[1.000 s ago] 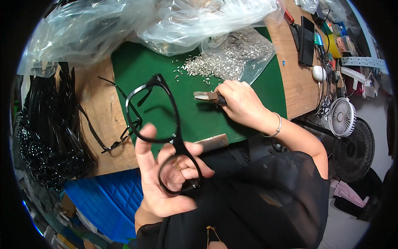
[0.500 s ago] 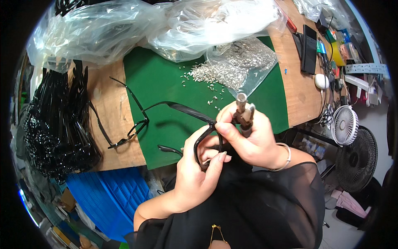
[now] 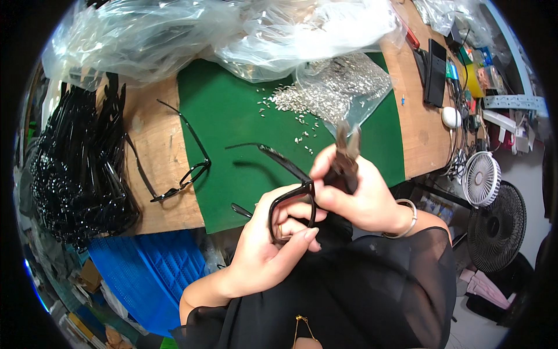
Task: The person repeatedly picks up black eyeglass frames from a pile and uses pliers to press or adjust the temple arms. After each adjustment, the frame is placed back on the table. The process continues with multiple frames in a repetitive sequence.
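A black glasses frame [image 3: 276, 210] is held in my left hand [image 3: 263, 247], my fingers curled through and around one rim. One temple arm of it points up and left over the green mat, and the other shows beside my left hand. My right hand [image 3: 363, 200] is closed on a worn, dark metal tool that looks like pliers [image 3: 347, 152], prongs upward and slightly blurred. The thumb side of this hand is beside the frame's hinge corner; whether it touches is unclear. Another black glasses frame [image 3: 200, 166] lies at the mat's left edge, arms unfolded.
On the green mat [image 3: 232, 104], small silvery metal pieces [image 3: 296, 100] spill from a clear bag [image 3: 360, 96]. Shiny black strips [image 3: 81, 174] pile up at left, and large plastic bags [image 3: 273, 38] lie behind. A phone [image 3: 435, 72], cables and fans [image 3: 481, 179] are at right; a blue crate [image 3: 151, 279] is below left.
The glasses frame has tilted, its upper arm swinging rightward, and the hinge corner has moved slightly right and down. The tool has turned in my right hand, so its two prongs now show side by side.
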Motion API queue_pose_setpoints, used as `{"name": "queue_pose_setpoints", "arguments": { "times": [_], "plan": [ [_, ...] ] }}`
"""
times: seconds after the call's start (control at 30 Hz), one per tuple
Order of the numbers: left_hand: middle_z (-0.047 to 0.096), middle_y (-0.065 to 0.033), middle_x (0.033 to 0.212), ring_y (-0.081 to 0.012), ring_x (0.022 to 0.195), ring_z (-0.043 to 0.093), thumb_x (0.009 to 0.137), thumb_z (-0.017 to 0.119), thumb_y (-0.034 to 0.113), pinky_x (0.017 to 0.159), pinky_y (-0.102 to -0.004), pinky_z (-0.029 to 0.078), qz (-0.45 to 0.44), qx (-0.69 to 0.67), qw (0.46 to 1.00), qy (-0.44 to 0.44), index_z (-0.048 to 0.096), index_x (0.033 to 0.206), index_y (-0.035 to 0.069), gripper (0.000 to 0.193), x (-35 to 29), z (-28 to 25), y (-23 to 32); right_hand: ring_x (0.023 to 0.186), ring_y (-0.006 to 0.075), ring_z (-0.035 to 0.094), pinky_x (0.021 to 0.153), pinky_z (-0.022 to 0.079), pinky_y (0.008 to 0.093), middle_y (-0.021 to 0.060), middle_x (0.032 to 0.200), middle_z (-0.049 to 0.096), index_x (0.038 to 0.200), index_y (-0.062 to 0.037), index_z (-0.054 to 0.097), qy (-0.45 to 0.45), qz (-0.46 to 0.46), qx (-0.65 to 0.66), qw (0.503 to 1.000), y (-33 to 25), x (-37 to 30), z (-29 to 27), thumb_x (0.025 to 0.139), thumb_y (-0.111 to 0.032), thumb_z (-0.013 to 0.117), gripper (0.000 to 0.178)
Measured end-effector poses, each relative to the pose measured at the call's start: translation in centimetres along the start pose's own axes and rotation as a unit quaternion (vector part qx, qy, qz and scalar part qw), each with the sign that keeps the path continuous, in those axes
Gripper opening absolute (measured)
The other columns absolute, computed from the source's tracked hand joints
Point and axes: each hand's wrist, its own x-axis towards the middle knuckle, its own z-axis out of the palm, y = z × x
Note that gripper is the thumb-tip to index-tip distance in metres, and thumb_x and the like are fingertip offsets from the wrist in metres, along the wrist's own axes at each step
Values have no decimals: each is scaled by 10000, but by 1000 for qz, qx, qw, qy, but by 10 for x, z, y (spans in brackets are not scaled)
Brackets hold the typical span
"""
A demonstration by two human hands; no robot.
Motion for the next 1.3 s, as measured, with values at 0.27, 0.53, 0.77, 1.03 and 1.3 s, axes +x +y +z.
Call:
{"name": "queue_pose_setpoints", "arguments": {
  "times": [0.27, 0.53, 0.77, 1.03, 1.3],
  "plan": [
    [588, -133, 977, -112, 697, 596, 809, 511, -64, 632, -224, 495, -32, 79, 996, 31, 393, 1182, -57, 392, -26, -6, 8, 732, 293, 524, 651, 424, 359, 124, 749, 517, 858, -21, 495, -182, -131, -476, 850, -1, -1, -21, 716, -87, 619, 201],
    [587, -124, 871, -215, 650, 612, 743, 586, -58, 565, -269, 489, 64, 355, 933, 11, 504, 1046, -31, 315, -24, -3, 7, 724, 285, 524, 655, 440, 367, 113, 730, 500, 790, -35, 488, -257, -215, -511, 792, -4, 17, -28, 653, -134, 646, 231],
    [594, -115, 823, -165, 643, 601, 754, 568, -63, 580, -252, 484, 106, 427, 898, -3, 515, 1043, -38, 295, -15, -10, -4, 675, 251, 526, 634, 438, 339, 75, 699, 501, 720, -52, 484, -170, -251, -573, 762, 13, 14, -31, 638, -154, 675, 232],
    [611, -120, 935, -93, 671, 564, 822, 522, -6, 616, -219, 480, -20, 326, 941, 90, 450, 1104, -77, 299, -24, -55, 2, 725, 272, 506, 658, 418, 355, 90, 738, 507, 799, -60, 507, -140, -145, -519, 830, 13, 19, -33, 663, -126, 689, 237],
    [531, -128, 879, -300, 756, 561, 802, 577, 174, 688, -390, 463, 75, 795, 586, 137, 493, 1108, 50, 341, 2, -127, 26, 716, 274, 525, 636, 423, 349, 110, 737, 526, 798, -44, 516, -134, -134, -487, 853, 10, 31, -29, 733, -179, 644, 197]
  ]
}}
